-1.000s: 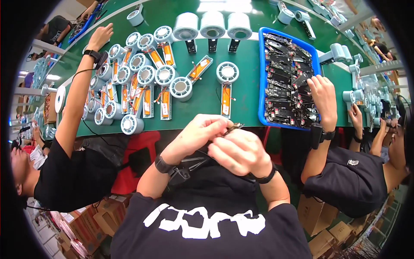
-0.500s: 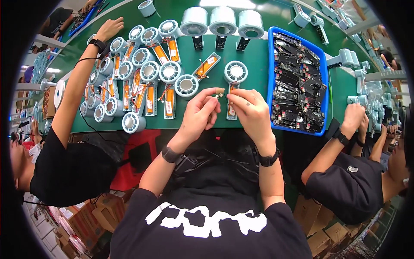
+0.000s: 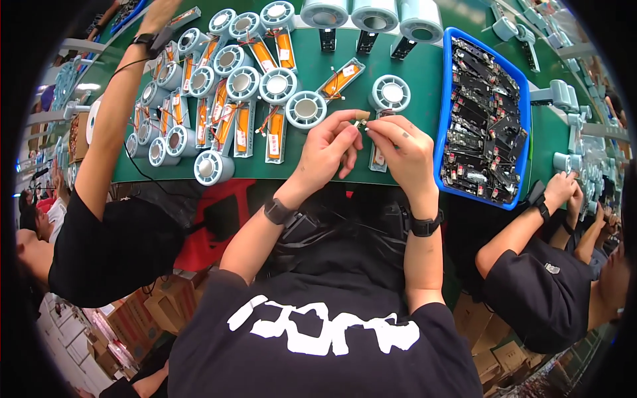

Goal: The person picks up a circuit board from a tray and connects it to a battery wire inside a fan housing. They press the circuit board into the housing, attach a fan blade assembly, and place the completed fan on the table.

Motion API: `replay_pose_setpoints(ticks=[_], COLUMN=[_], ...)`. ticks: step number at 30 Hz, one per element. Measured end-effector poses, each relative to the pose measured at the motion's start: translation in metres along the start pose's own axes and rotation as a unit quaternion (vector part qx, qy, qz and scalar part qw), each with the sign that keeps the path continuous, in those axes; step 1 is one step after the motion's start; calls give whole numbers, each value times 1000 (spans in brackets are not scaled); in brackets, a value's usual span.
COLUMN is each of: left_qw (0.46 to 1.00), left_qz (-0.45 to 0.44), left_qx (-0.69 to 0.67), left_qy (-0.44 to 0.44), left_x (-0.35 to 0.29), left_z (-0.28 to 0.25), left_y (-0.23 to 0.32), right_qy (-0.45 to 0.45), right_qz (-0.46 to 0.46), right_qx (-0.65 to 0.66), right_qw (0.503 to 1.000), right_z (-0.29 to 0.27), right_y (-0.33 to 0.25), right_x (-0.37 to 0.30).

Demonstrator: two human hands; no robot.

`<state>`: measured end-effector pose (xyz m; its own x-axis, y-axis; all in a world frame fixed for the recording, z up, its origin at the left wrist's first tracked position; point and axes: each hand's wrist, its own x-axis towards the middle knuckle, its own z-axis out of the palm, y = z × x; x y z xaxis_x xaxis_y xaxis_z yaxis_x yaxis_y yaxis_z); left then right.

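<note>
Green bench (image 3: 411, 152) | blue tray (image 3: 443, 132) R | both hands' fingers (image 3: 345, 129) pinch sm tan part (image 3: 362, 116)

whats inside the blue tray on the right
The blue tray is piled with small dark circuit boards lying jumbled over each other. Its floor and whatever lies beneath the pile are covered.

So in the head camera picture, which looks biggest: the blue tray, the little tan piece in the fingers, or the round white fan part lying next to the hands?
1. Blue tray, clearly the biggest.
2. Round white fan part, much smaller.
3. Little tan piece, the smallest, pinched between the left hand and right hand.

The tan piece is held above the table, so nearer the camera, yet looks smallest anyway.
</note>
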<state>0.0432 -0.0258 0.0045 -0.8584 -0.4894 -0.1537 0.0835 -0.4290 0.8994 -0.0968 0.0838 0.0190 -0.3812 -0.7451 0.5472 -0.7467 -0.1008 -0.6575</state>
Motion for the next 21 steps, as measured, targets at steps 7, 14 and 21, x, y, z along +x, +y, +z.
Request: replay_pose_setpoints(ticks=[7,14,21], left_qw=[999,999,999], left_qz=[18,0,11], left_qx=[28,29,43], left_qy=[10,22,31], left_x=[-6,-6,-4], left_z=[-1,1,5], left_y=[0,1,0], right_qy=[31,32,26], right_qz=[-3,-21,-48], right_qx=[-42,-64,-81], right_qw=[999,997,995], right_z=[8,12,9], right_y=[-5,-2,2], right_x=[-3,-4,-4])
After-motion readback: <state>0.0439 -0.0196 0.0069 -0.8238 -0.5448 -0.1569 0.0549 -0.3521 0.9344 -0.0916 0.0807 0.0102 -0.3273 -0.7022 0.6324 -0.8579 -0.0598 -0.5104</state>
